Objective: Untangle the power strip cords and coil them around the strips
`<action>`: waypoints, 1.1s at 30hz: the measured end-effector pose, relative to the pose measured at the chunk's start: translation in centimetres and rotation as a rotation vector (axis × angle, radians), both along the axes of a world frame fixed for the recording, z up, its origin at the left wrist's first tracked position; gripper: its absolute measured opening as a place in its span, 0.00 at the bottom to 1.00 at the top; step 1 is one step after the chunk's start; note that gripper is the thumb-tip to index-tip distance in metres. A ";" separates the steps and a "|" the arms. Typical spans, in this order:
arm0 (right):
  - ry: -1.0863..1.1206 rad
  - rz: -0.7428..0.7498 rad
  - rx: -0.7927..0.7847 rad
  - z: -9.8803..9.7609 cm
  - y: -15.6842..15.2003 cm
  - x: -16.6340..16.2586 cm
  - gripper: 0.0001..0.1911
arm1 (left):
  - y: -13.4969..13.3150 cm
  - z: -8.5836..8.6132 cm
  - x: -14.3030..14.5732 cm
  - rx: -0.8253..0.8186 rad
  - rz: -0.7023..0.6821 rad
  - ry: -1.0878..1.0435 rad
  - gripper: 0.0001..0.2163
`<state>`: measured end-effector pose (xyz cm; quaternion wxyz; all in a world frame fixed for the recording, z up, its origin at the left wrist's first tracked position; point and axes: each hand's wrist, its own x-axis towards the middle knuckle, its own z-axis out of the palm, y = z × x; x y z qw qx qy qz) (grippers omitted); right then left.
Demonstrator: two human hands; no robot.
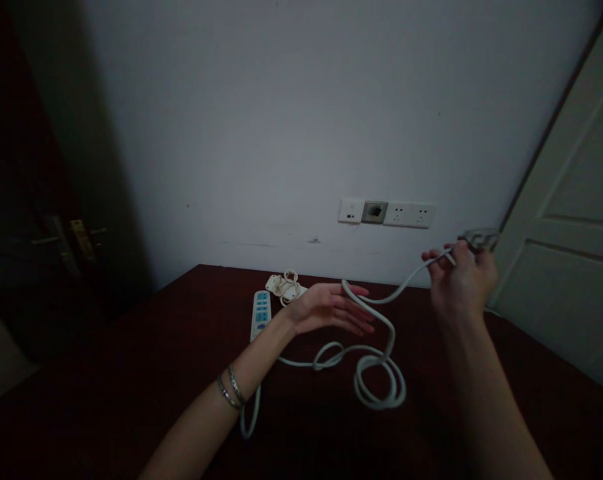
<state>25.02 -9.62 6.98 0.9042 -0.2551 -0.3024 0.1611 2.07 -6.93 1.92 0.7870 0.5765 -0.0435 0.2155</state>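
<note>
My right hand (462, 279) is closed round the plug end (479, 239) of a white power cable (381, 373), raised near the wall at the right. From there the cable runs down to my left hand (334, 308), which is open with fingers stretched out, the cable lying over its fingertips. Below my hands the cable falls into loose coils on the dark red table (131, 373) and trails back to a white power strip (261, 313) with blue sockets behind my left wrist. Two bracelets sit on my left forearm.
A small coiled white cord with a plug (285, 287) lies beside the power strip. A row of wall sockets (386, 213) is mounted just above the table. A pale door (571, 233) stands at the right, a dark door with a brass handle (76, 243) at the left.
</note>
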 end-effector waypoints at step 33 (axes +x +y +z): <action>-0.263 0.381 -0.119 -0.7 0.6 -6.9 0.14 | 1.8 -0.8 0.6 0.415 0.489 0.518 0.09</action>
